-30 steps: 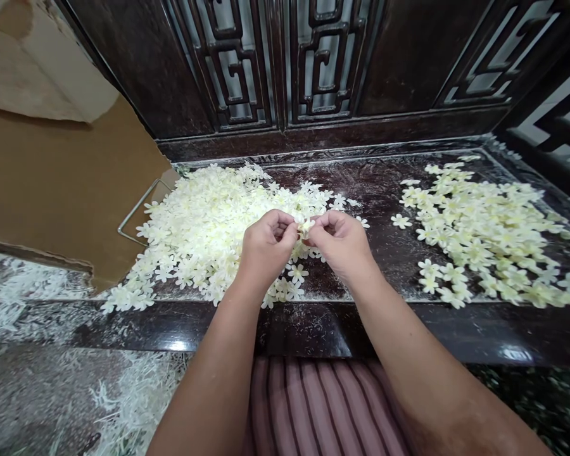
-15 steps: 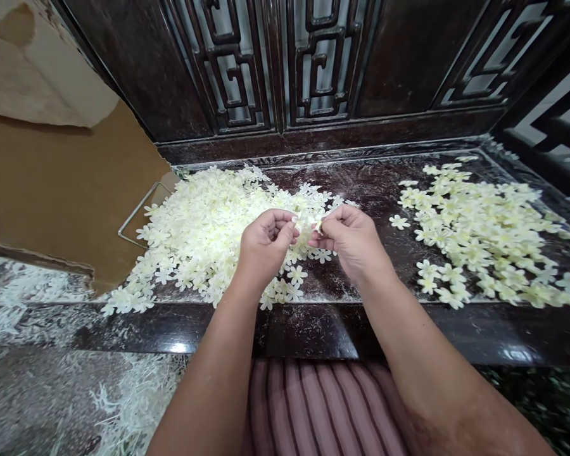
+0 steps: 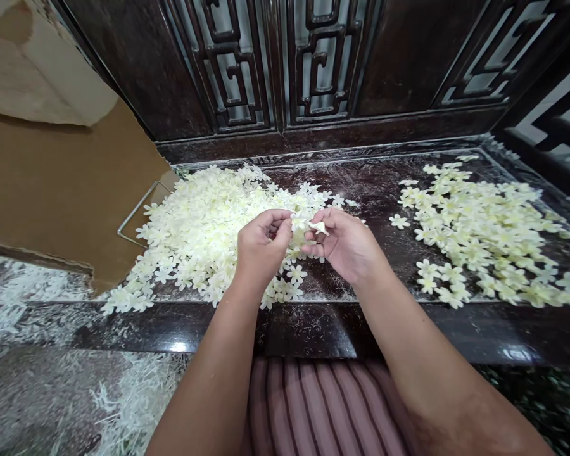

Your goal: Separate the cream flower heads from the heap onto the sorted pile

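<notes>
My left hand (image 3: 265,246) is closed in a pinch in front of a large heap of pale yellow-white flowers (image 3: 204,215). A small white flower (image 3: 299,221) shows at its fingertips, partly hidden by the thumb and blending with the heap behind. Just to the right, my right hand (image 3: 349,244) has its palm turned partly up. Thumb and forefinger grip another small cream flower (image 3: 320,228), folded or seen from the side, while the lower fingers stretch loosely toward the left. The two hands are close together, above the dark wooden bench (image 3: 332,278).
A second, smaller heap of flowers (image 3: 484,234) lies to the right on the bench. Leaning in at the left is a brown cardboard piece (image 3: 61,183) with a bent metal wire (image 3: 135,209) beside it. White shreds (image 3: 137,399) litter the floor. A carved wooden back (image 3: 285,69) rises behind.
My right hand has turned its palm upward and its fingers have loosened, exposing the small flower more. My left hand has shifted very slightly left. Both heaps look the same.
</notes>
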Available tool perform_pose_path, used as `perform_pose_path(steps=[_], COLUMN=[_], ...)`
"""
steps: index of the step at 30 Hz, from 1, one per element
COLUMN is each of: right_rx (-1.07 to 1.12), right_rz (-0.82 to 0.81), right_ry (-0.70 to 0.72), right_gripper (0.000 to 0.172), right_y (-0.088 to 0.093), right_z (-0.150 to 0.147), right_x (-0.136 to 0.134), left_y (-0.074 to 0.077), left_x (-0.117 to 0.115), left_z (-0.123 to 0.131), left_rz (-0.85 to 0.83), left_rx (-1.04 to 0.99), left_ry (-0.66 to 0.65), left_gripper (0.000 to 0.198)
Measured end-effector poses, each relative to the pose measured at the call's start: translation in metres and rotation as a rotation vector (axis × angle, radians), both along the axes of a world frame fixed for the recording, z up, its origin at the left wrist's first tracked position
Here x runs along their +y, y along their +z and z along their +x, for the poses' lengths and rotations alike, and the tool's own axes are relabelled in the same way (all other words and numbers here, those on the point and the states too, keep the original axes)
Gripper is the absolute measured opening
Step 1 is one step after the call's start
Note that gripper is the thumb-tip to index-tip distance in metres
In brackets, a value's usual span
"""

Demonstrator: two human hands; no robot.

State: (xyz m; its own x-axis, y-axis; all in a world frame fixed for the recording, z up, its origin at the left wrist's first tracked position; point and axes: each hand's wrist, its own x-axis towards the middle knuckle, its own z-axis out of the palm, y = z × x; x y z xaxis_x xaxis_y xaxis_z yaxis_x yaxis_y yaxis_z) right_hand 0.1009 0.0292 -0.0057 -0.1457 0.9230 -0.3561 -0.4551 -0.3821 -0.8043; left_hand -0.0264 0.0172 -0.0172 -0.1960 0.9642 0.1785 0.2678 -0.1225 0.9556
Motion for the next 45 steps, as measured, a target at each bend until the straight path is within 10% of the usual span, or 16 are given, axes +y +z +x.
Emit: perform_pose_path(steps=[6,18,45], right_rx=[0.191,-0.168,-0.032], right_rz=[-0.103,0.018,0.052], right_ry=[0.065,0.111,0.066], right_gripper=[0.014,0.016,0.015], right_y=[-0.006,0.004,-0.004], right_z=[0.000,-0.004,-0.001], right_x=[0.000,-0.006,-0.001], left_y=[-0.005,-0.008,-0.005], left_x=[0.000,-0.002,-0.004], left_z=[-0.001,-0.001,0.003], left_rz=[0.112,0.472,0.435], left_rx=[0.140,0.581,0.592], left_ry=[-0.030,0.053,0.018], left_gripper=[0.012,0.013,0.015])
